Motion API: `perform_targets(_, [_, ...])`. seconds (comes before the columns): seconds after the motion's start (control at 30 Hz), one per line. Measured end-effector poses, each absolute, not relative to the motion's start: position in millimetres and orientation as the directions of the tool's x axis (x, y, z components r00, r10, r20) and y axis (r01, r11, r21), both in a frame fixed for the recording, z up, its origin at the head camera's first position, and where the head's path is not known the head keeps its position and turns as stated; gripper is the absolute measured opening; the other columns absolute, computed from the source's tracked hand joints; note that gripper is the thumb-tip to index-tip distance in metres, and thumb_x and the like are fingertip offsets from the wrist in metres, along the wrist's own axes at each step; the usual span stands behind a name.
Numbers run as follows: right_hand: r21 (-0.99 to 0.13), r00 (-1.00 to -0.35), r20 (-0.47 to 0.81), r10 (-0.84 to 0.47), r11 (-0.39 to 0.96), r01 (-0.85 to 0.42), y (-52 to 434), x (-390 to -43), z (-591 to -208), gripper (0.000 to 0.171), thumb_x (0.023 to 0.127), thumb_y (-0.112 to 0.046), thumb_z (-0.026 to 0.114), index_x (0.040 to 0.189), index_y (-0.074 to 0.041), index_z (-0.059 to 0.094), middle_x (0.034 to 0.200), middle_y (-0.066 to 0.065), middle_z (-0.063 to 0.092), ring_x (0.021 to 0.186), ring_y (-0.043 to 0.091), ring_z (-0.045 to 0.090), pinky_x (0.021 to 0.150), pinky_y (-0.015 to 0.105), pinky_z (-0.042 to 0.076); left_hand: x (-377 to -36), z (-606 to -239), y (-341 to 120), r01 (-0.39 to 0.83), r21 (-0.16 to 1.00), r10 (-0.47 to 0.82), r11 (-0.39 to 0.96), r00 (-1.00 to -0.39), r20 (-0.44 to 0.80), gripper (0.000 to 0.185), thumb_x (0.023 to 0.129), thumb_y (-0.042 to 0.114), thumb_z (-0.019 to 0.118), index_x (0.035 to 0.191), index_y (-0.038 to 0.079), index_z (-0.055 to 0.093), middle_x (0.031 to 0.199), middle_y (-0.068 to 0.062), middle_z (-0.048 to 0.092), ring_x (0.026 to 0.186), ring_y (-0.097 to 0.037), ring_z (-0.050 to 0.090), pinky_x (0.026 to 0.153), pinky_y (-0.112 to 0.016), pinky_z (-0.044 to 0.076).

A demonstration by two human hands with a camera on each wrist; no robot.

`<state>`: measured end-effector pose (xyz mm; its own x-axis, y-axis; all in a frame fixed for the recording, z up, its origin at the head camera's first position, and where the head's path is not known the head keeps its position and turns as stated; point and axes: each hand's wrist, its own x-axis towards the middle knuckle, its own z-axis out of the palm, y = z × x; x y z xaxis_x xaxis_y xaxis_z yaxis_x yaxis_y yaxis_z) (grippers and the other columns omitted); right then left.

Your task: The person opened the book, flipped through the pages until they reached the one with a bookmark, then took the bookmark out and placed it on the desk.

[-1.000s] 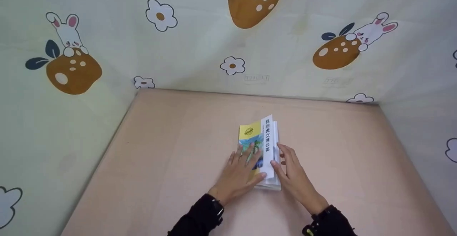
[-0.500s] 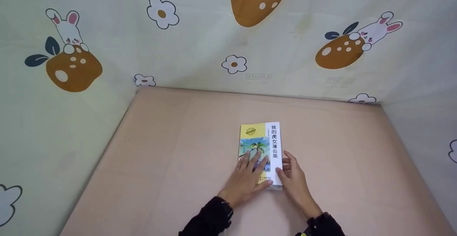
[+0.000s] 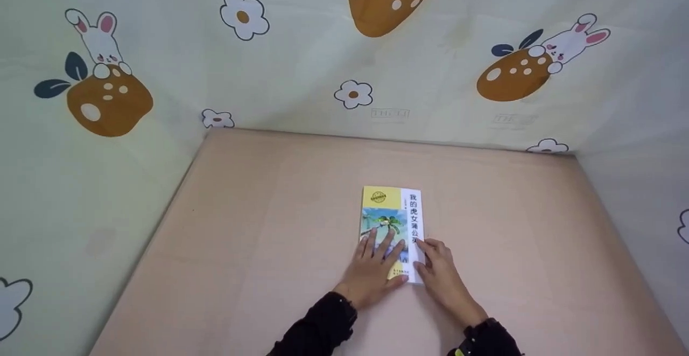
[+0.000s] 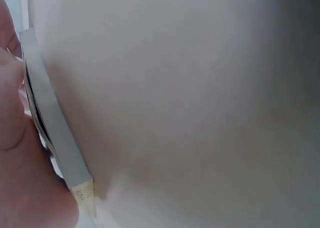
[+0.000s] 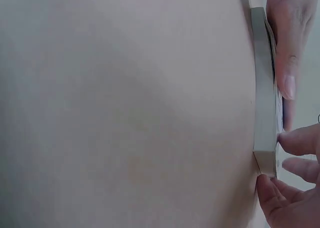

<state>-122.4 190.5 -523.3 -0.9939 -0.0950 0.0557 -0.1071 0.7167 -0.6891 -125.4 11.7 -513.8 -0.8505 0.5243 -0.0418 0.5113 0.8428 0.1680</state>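
Pink table, closed book, both hands pressing it

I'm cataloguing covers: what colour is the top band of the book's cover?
Yellow, above a blue-green picture, on the book; the head view shows it best.

The book has a yellow top band, a blue-and-green palm picture and a white strip with black characters down its right side; the table is plain pale peach; the backdrop cloth is cream, printed with brown white-spotted strawberries, white pink-eared rabbits, dark blue leaves and white brown-centred flowers; both sleeves are black.
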Motion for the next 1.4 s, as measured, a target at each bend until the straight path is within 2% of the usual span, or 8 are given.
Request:
perform_targets(0.2, [-0.638, -0.982, 0.057, -0.182, 0.749, -0.175, 199.9, -128.1, -518.3, 0.046, 0.087, -0.004, 0.061, 0.131, 0.004, 0.049, 0.135, 0.022, 0.042, 0.118, 0.036, 0.040, 0.097, 0.049, 0.039, -129.1, -513.9, 13.8, 0.500, 0.193, 0.519, 0.844, -0.853, -0.058, 0.065, 0.094, 0.057, 0.033, 0.149, 0.023, 0.022, 0.157, -0.004, 0.013, 0.143, -0.034, 0.008, 0.115, -0.047, 0.014])
perform_targets(0.37, [-0.593, -0.950, -0.004, -0.311, 0.766, -0.248, 210.5, -130.6, -512.8, 0.057, 0.086, -0.017, 0.065, 0.135, 0.003, 0.044, 0.149, 0.021, 0.027, 0.130, 0.041, 0.032, 0.105, 0.056, 0.029, -128.2, -517.8, 15.0, 0.496, 0.206, 0.516, 0.844, -0.855, -0.056, 0.067, 0.093, 0.058, 0.034, 0.149, 0.024, 0.022, 0.157, -0.004, 0.012, 0.144, -0.034, 0.006, 0.115, -0.048, 0.013])
perform_targets(0.47, [-0.625, -0.911, -0.044, -0.410, 0.723, -0.295, 219.9, -132.8, -513.4, 0.066, 0.084, -0.025, 0.066, 0.138, 0.004, 0.039, 0.153, 0.020, 0.019, 0.137, 0.043, 0.021, 0.109, 0.061, 0.017, -125.7, -520.6, 15.4, 0.488, 0.229, 0.515, 0.842, -0.854, -0.072, 0.067, 0.093, 0.059, 0.033, 0.149, 0.024, 0.021, 0.157, -0.003, 0.011, 0.144, -0.034, 0.005, 0.115, -0.048, 0.011])
perform_targets(0.67, [-0.764, -0.852, -0.055, -0.520, 0.571, -0.300, 236.1, -140.5, -521.5, 0.084, 0.079, -0.032, 0.071, 0.145, -0.001, 0.028, 0.156, 0.016, 0.010, 0.141, 0.041, 0.008, 0.110, 0.061, -0.002, -126.2, -514.3, 16.8, 0.483, 0.256, 0.518, 0.838, -0.851, -0.089, 0.067, 0.094, 0.057, 0.035, 0.149, 0.023, 0.021, 0.157, -0.004, 0.011, 0.144, -0.035, 0.005, 0.115, -0.049, 0.010])
perform_targets(0.9, [-0.828, -0.868, -0.063, -0.493, 0.512, -0.231, 234.8, -142.2, -531.0, 0.082, 0.078, -0.030, 0.072, 0.146, -0.010, 0.030, 0.157, 0.009, 0.009, 0.142, 0.037, 0.005, 0.111, 0.056, -0.009, -127.5, -512.3, 13.8, 0.474, 0.254, 0.514, 0.843, -0.850, -0.121, 0.066, 0.095, 0.056, 0.034, 0.150, 0.023, 0.019, 0.158, -0.003, 0.008, 0.144, -0.033, 0.001, 0.116, -0.049, 0.008])
perform_targets(1.4, [-0.850, -0.915, -0.134, -0.379, 0.519, -0.090, 230.5, -138.4, -529.9, 0.081, 0.074, -0.029, 0.076, 0.144, -0.018, 0.037, 0.157, 0.001, 0.012, 0.142, 0.040, -0.007, 0.109, 0.063, -0.006, -128.1, -516.4, 14.1, 0.483, 0.268, 0.525, 0.833, -0.844, -0.111, 0.073, 0.092, 0.061, 0.034, 0.150, 0.021, 0.017, 0.158, -0.005, 0.007, 0.144, -0.035, 0.001, 0.115, -0.050, 0.008])
